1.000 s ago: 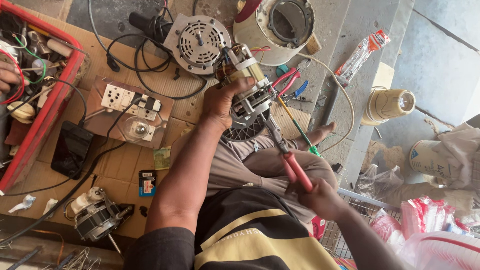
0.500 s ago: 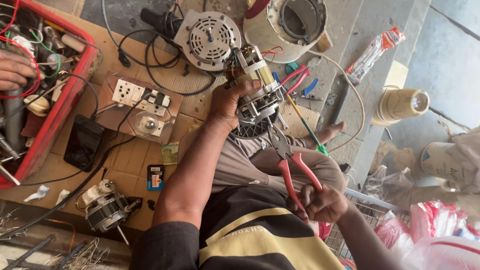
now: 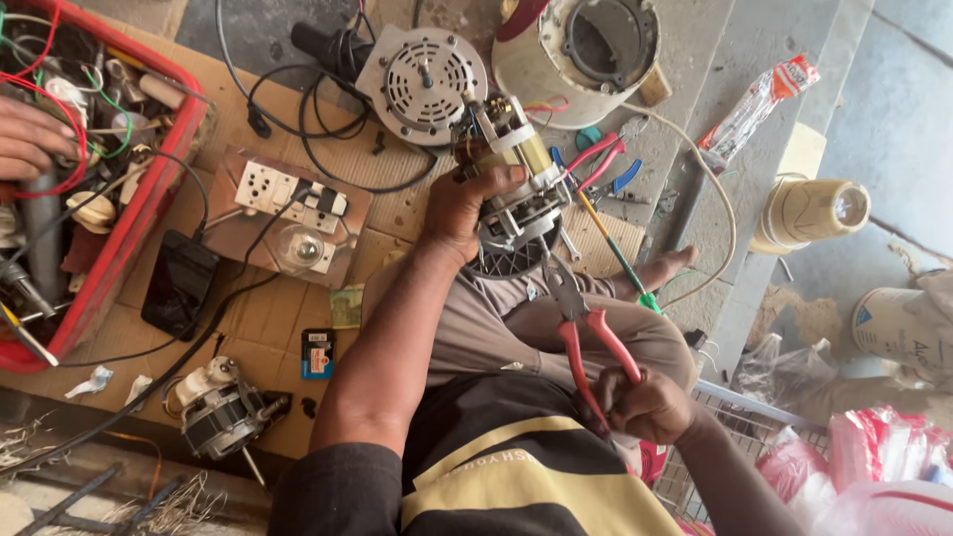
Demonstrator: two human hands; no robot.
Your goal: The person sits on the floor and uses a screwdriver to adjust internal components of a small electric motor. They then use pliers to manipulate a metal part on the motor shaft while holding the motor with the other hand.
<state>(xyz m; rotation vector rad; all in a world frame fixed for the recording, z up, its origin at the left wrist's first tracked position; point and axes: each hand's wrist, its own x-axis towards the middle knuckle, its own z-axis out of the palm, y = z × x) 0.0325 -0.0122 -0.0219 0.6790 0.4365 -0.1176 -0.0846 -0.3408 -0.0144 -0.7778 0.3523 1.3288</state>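
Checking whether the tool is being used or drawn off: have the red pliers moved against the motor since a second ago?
Yes. The pliers have pulled back from the motor toward the body; their handles now spread open in the right hand.

The person wears a black shirt (image 3: 516,467) with pale yellow stripes, dark sleeves and grey-brown trousers (image 3: 586,333).

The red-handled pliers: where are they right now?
In the head view, the red-handled pliers are held by the right hand right of centre, their nose pointing up at the small motor gripped by the left hand.
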